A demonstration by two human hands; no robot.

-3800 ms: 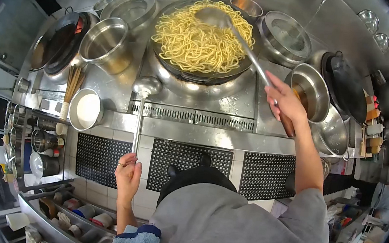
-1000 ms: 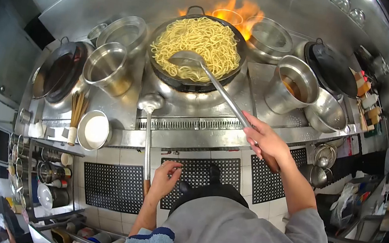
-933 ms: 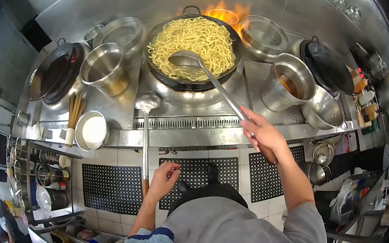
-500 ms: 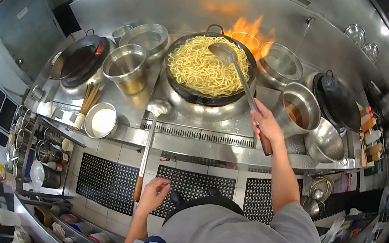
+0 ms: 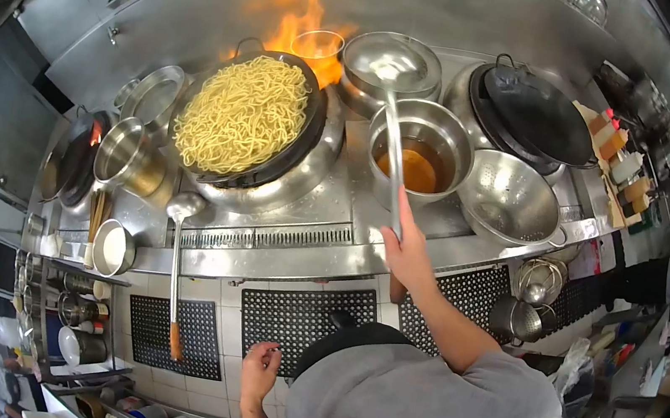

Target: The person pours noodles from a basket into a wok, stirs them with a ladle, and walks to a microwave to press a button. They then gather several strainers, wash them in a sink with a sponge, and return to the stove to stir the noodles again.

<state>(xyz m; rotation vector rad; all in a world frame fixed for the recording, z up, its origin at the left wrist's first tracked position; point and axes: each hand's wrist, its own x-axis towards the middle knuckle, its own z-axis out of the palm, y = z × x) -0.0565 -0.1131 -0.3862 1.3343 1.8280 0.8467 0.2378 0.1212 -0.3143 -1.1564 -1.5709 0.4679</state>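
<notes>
My right hand [image 5: 407, 251] is wrapped around the handle of a long metal ladle [image 5: 395, 145]. The ladle's bowl, blurred and shiny, is over a wide pan of clear liquid [image 5: 364, 54] at the back of the stove. Below its shaft stands a deep steel pot of brown liquid [image 5: 463, 150]. Yellow noodles [image 5: 241, 116] are heaped in a black wok [image 5: 311, 134] to the left, with flames behind it. My left hand [image 5: 258, 372] hangs low in front of my body, fingers loosely curled, with nothing visible in them. Near it is the wooden handle of a second ladle [image 5: 177, 273].
Tall flames [image 5: 312, 33] rise behind the noodle wok. On the right are a perforated colander [image 5: 514, 200] and a black wok [image 5: 538, 113]. To the left stand a steel pot [image 5: 132, 157] and a bowl of white contents [image 5: 115, 249]. Black rubber mats [image 5: 295, 322] cover the floor.
My right hand has carried the ladle from above the noodles rightwards to the pan of clear liquid. The view has turned right. My left hand stays low with curled fingers.
</notes>
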